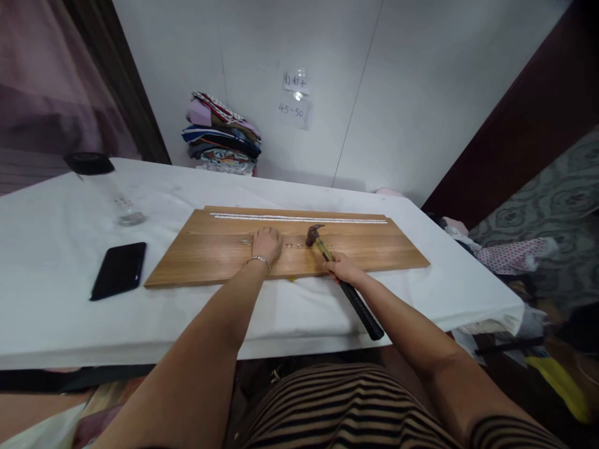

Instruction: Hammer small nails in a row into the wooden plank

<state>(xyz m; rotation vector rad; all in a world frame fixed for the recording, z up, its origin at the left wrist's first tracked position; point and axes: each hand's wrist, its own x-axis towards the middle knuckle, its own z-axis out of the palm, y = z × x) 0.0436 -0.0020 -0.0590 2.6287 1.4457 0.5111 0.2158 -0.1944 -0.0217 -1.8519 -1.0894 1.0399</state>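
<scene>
A claw hammer [356,305] with a black grip is in my right hand [344,268], which is closed around the middle of its handle. The hammer's head is over the wooden board [187,259], close to a row of nails [294,246] along the middle. My left hand [266,245], with a bracelet at the wrist, rests on the board left of that row. Its fingers are curled down and mostly hidden under the hand; anything in them does not show. Several loose nails [246,240] lie just left of these fingers.
Two long white strips [299,218] run along the board's far side. On the white-covered table [187,330] stand a clear bottle with a dark lid [110,187] and a black phone [119,269], both left of the board. Folded clothes [222,131] are stacked by the wall.
</scene>
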